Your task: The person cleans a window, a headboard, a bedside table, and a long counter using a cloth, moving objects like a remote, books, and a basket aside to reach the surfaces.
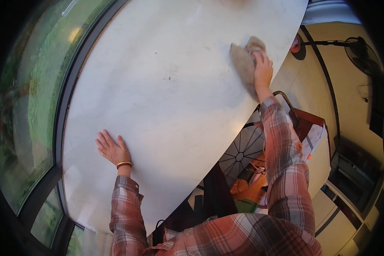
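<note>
A wide white ledge (166, 115) stretches out before me beside the window. My right hand (263, 71) grips a bunched brown-grey cloth (243, 62) and presses it on the white surface, close to the right edge. Part of the cloth is hidden under the fingers. Farther left and nearer to my body, my left hand (113, 149) lies palm down on the same surface, fingers spread, holding nothing. Small dark specks (169, 78) and faint grey smudges show on the surface between the hands.
A dark-framed window (62, 105) borders the left side. Below the right edge are a round wire rack (240, 156), an orange bag (251, 188) and a dark red piece of furniture (308, 120). A black fan (361, 56) stands at the far right, above a dark cabinet (355, 172).
</note>
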Demonstrator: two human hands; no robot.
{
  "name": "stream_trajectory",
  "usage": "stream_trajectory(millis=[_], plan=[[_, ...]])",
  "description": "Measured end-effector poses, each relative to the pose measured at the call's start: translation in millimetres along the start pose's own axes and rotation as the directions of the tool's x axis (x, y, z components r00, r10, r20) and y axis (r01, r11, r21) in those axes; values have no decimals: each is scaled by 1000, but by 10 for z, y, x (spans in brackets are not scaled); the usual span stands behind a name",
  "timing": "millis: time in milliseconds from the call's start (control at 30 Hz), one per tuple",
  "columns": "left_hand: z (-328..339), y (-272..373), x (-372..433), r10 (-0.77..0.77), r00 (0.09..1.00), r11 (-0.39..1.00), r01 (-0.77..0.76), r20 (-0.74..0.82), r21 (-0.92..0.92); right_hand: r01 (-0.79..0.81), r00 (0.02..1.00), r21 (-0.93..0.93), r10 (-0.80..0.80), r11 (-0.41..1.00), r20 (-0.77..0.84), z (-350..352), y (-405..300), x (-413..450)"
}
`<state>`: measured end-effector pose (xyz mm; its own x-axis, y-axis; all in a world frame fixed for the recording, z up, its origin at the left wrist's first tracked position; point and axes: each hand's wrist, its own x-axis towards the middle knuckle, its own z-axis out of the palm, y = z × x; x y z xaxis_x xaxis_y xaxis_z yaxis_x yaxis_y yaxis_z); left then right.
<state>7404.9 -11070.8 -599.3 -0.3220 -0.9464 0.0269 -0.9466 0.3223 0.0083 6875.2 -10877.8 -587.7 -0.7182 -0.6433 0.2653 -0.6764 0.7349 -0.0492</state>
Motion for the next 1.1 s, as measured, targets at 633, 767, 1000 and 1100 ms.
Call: stream_trajectory(millis=[633, 767, 1000, 1100], plan=[[-12, 15, 22, -26, 1000, 998, 25, 8, 53, -10, 960, 266, -65, 964, 271, -994, -1228, -1870], [35, 303, -10, 12, 1000, 1000, -12, 14, 17, 42, 968, 201, -90, 979, 236, -772, -483, -1592], [-3, 44, 13, 80, 996, 997, -81, -43, -13, 252, 927, 319, -322, 914, 191, -451, 137, -632], [-13, 77, 22, 105, 992, 993, -108, -67, -39, 199, 962, 283, -243, 938, 127, -273, 440, -181]])
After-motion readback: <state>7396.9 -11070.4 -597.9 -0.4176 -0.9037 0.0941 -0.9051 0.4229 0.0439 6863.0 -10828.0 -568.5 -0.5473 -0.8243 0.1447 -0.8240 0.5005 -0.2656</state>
